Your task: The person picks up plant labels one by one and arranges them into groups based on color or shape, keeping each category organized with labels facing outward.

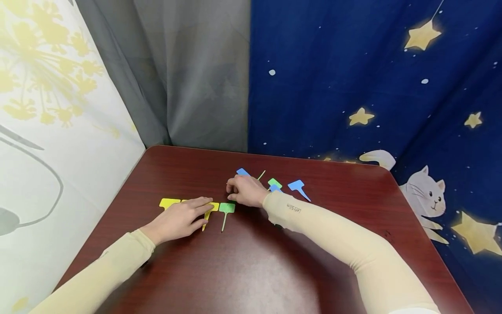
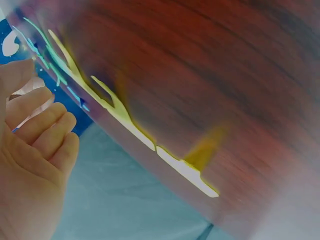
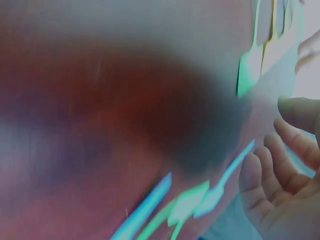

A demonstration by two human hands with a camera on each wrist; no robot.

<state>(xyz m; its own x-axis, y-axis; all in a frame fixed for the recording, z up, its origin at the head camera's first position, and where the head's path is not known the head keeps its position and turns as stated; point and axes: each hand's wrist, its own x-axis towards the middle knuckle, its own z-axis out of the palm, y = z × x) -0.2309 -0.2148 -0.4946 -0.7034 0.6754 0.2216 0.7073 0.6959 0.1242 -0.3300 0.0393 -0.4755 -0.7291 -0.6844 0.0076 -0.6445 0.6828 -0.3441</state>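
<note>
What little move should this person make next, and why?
I'd have the right hand reach for a loose green tag. That hand seems to hold nothing, and the neat row of yellow tags ends in a green one on the right, so another green would probably fit beside it.

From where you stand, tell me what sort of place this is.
Probably a small indoor work corner, closed off by hangings: a dark blue curtain printed with stars and a cat, a plain grey curtain beside it, and a reddish-brown table with T-shaped tags laid out on it.
</note>
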